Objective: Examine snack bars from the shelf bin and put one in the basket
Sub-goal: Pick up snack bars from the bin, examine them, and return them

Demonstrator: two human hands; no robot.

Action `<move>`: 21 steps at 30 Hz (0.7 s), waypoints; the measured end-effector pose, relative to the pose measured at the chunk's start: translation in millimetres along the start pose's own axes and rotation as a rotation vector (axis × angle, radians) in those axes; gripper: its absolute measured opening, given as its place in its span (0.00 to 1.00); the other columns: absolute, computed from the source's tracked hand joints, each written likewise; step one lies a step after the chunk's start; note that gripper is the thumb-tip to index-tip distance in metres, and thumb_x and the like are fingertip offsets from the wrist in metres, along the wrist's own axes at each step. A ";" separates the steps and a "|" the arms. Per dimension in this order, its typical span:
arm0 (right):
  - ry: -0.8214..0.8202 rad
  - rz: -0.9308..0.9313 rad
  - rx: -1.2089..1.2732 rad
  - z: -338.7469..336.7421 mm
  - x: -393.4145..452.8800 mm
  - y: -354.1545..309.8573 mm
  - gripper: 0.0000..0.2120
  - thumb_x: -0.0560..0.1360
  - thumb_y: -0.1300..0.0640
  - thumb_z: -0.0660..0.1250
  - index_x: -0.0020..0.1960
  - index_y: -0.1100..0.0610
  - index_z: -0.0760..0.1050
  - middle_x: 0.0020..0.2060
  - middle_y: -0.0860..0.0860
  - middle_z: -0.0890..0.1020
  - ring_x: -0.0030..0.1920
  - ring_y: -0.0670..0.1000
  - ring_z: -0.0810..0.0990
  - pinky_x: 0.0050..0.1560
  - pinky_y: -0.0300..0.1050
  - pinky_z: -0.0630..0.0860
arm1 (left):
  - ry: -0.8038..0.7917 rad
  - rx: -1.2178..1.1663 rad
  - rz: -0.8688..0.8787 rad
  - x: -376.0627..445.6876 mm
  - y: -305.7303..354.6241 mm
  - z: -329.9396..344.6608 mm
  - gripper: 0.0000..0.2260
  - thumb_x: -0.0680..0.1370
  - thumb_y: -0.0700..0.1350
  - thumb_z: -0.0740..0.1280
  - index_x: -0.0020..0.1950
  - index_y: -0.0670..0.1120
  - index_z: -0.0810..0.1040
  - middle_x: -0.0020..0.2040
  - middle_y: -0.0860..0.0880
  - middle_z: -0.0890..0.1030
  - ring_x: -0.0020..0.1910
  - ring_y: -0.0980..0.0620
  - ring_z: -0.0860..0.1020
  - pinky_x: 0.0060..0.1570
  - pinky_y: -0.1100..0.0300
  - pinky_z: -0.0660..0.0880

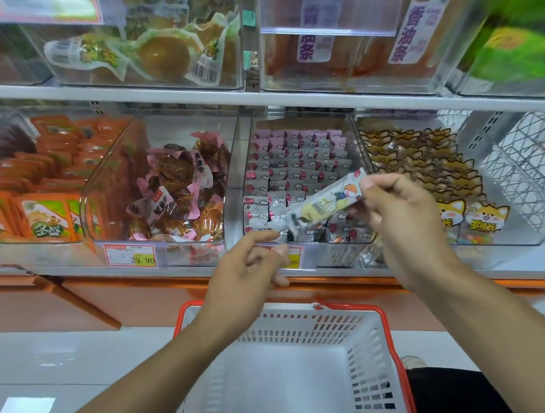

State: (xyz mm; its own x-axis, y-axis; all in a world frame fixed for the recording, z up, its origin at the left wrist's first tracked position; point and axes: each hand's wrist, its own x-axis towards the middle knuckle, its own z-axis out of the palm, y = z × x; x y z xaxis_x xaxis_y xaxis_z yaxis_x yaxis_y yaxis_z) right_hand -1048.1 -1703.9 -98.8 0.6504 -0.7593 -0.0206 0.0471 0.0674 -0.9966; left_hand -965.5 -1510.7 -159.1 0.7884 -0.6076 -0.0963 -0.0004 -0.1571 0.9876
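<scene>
Long white-and-yellow wrapped snack bar (325,204) hanging tilted in air, upper end being pinched by right hand (403,224), lower end dipping toward left hand (252,265). Left hand holding nothing, fingers loosely curled, index finger reaching toward bar's lower end. Just behind both hands: clear plastic shelf bin (238,189) holding rows of pink-and-grey wrapped bars. Directly below hands: white perforated plastic basket with orange rim (387,327), looking empty. Step in hand, likely: examining. Next move calling for lowering bar over basket, releasing pinch.
</scene>
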 end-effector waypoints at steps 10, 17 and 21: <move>-0.187 0.342 0.190 3.7 -12.6 13.7 0.04 0.77 0.64 0.70 0.50 0.64 0.82 0.48 0.58 0.87 0.50 0.54 0.87 0.45 0.37 0.82 | 0.154 -0.230 -0.125 1.1 5.3 -16.5 0.08 0.84 0.44 0.61 0.52 0.45 0.79 0.39 0.49 0.87 0.40 0.53 0.86 0.38 0.66 0.80; -0.127 0.363 0.233 2.7 -9.2 17.6 0.03 0.78 0.66 0.69 0.50 0.64 0.80 0.42 0.57 0.87 0.49 0.58 0.87 0.42 0.39 0.83 | 0.139 -0.289 -0.151 4.2 3.3 -19.0 0.07 0.85 0.46 0.60 0.53 0.47 0.77 0.34 0.51 0.84 0.42 0.52 0.86 0.41 0.63 0.81; -0.208 0.342 0.180 1.1 -9.1 20.7 0.02 0.79 0.64 0.68 0.51 0.61 0.79 0.52 0.61 0.85 0.49 0.56 0.87 0.46 0.42 0.83 | 0.109 -0.293 -0.137 3.7 3.1 -20.1 0.08 0.85 0.46 0.59 0.53 0.47 0.76 0.36 0.52 0.84 0.47 0.48 0.86 0.44 0.60 0.82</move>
State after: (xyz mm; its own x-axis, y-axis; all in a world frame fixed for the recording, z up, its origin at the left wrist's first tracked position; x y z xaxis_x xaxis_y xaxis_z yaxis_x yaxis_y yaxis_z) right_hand -1052.2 -1694.9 -119.2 0.7895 -0.5282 -0.3126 -0.0787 0.4180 -0.9050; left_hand -950.2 -1497.9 -153.9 0.8299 -0.5072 -0.2324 0.2745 0.0086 0.9615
